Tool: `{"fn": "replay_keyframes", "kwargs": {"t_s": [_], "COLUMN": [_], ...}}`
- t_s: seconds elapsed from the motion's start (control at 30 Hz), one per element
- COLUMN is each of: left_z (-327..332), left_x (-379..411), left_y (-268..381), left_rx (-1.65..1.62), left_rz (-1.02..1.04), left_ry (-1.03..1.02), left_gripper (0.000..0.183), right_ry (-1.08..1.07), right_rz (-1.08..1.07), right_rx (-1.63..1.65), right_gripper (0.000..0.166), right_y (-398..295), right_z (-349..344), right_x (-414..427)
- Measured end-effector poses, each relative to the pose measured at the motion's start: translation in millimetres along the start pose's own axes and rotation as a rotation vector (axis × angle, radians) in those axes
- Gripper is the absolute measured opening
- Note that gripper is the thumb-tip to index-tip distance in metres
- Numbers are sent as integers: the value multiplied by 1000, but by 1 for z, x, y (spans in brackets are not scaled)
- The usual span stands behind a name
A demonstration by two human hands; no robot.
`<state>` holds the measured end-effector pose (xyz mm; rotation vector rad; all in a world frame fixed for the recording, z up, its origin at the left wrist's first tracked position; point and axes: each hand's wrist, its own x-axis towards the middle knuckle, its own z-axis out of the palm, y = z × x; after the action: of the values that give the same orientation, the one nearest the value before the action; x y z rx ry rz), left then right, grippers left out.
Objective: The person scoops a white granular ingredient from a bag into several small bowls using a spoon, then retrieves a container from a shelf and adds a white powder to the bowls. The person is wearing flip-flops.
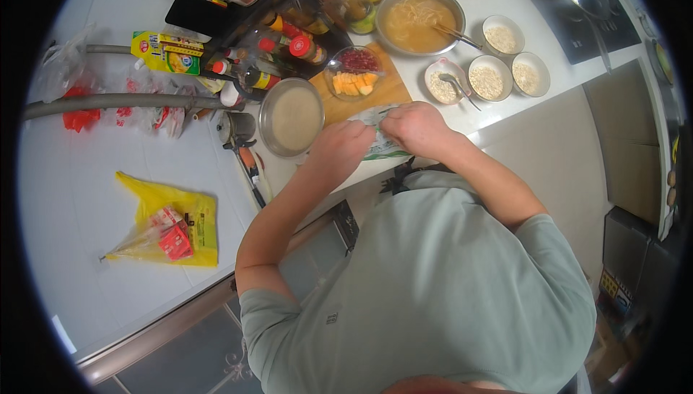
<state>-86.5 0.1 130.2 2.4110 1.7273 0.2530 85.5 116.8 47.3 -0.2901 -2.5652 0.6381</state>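
Note:
A printed plastic food packet (389,147) lies at the counter's front edge, between my two hands. My left hand (345,145) is closed on its left side. With bent fingers, my right hand (414,127) grips the upper right part. The fingertips of both hands are partly hidden, and so is much of the packet. Just beyond it is a wooden cutting board (391,75) bearing a glass bowl (331,84) of orange fruit pieces and dark red bits. Left of my left hand stands a metal basin (292,116) of cloudy liquid.
Several bowls of oat flakes (490,78) stand at the right, one with a spoon (457,89). Behind are a steel bowl of noodles in broth (419,17) with chopsticks (460,36), sauce bottles (307,49) and a cooktop (574,9). A yellow plastic bag (203,226) hangs at the left.

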Motion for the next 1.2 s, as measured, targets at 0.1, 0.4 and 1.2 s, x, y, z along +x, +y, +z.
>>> {"fn": "replay_keyframes", "kwargs": {"t_s": [0.1,0.4,1.2], "left_z": [-5,9,134], "left_x": [3,9,-147], "left_y": [3,-5,93], "left_rx": [22,45,-641], "left_rz": [-21,-44,-1101], "left_ry": [-17,-136,576], "left_gripper": [8,11,56], "right_ry": [4,60,-185], "right_rz": [-13,-58,277], "right_rx": [-20,-25,669], "right_gripper": [6,11,64], "right_y": [-1,1,75], "right_z": [1,4,13], "right_x": [-1,-1,-51]}}
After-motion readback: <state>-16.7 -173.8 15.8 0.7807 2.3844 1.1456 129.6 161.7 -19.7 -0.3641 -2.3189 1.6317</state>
